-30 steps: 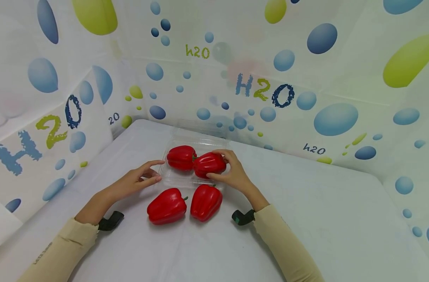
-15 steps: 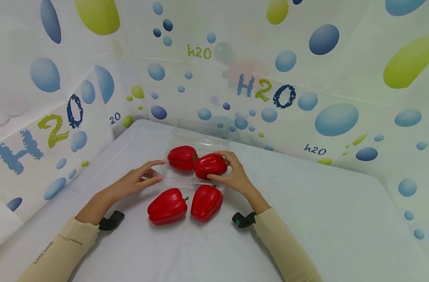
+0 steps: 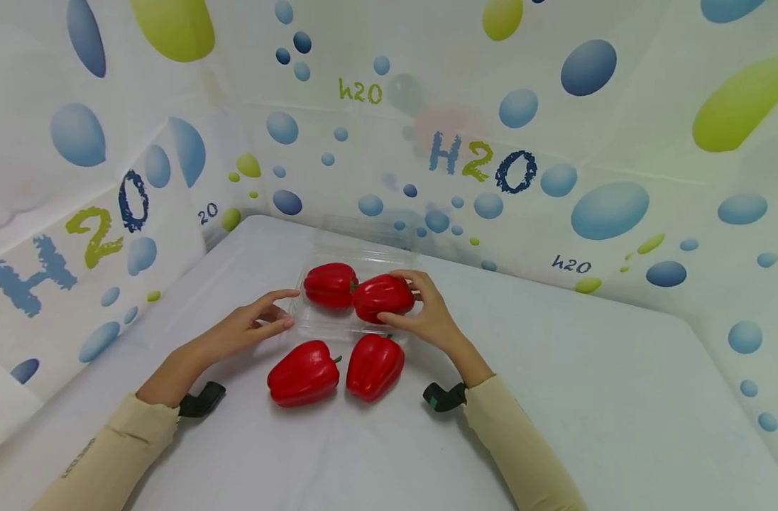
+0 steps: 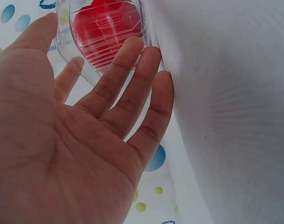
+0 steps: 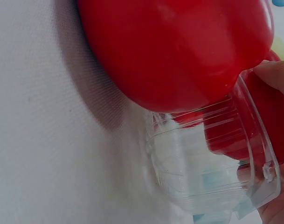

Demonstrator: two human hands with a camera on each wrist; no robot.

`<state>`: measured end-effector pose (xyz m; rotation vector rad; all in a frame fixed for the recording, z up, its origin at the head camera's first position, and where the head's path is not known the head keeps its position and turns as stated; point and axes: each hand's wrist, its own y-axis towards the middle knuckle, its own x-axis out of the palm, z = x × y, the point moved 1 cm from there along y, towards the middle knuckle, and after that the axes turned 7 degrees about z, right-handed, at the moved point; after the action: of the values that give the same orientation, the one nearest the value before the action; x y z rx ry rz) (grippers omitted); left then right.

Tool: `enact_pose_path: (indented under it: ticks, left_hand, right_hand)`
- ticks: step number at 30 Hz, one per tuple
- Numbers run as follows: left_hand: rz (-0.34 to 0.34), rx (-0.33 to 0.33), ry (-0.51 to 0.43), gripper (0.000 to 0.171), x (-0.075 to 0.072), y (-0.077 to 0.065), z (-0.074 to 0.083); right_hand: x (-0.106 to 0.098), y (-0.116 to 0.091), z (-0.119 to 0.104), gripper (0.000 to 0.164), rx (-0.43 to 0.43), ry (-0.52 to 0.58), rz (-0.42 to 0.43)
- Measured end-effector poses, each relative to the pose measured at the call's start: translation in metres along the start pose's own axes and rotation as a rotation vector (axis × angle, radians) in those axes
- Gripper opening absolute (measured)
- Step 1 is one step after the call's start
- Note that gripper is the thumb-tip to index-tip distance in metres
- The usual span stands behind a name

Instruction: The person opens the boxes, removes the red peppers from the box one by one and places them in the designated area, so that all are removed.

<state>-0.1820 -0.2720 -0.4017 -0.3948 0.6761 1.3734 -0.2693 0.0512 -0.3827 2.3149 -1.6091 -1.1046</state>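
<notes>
Counter, white-covered, carries an open clear-plastic box. Left hand, fingers apart, is at its nine o'clock; right hand pinches a glossy red bell pepper inside, toward three. Another pepper sits inside at nine; two more peppers lie outside at six.

A white tablecloth stretches before us, hemmed in at the back and left by white sheeting printed with blue ovals and lime-green blobs. "H2O" lettering in light blue, lime and navy marks the back; a larger "H2O" slants up the left side. A small green "h2O" appears higher up, a dark blue "h2O" low at right.
</notes>
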Motion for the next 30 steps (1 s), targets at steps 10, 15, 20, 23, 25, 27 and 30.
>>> enact_pose_path:
  ticks: [10, 15, 20, 23, 25, 27, 30]
  left_hand:
    - [0.001, -0.005, -0.01, 0.059, -0.001, 0.0, 0.001]
    - [0.001, -0.001, -0.009, 0.059, -0.001, 0.0, 0.001]
    - [0.001, -0.001, -0.004, 0.059, -0.001, 0.0, 0.002]
    - [0.002, -0.003, -0.005, 0.059, -0.001, 0.0, 0.002]
    - [0.002, -0.005, -0.006, 0.059, -0.001, 0.0, 0.003]
    - [0.002, -0.006, -0.005, 0.059, -0.001, 0.0, 0.003]
    - [0.002, -0.005, -0.002, 0.059, 0.0, 0.0, 0.003]
  right_hand:
    - [-0.001, 0.001, -0.003, 0.069, 0.015, 0.021, -0.011]
    - [-0.001, 0.0, -0.007, 0.069, 0.018, 0.04, -0.016]
    - [-0.001, 0.0, -0.01, 0.07, 0.028, 0.05, -0.025]
    - [-0.001, 0.0, -0.011, 0.071, 0.031, 0.059, -0.028]
    - [-0.001, 0.0, -0.012, 0.072, 0.032, 0.07, -0.029]
    - [-0.002, 0.0, -0.016, 0.072, 0.036, 0.078, -0.033]
    - [-0.007, -0.002, -0.037, 0.069, 0.034, 0.083, -0.042]
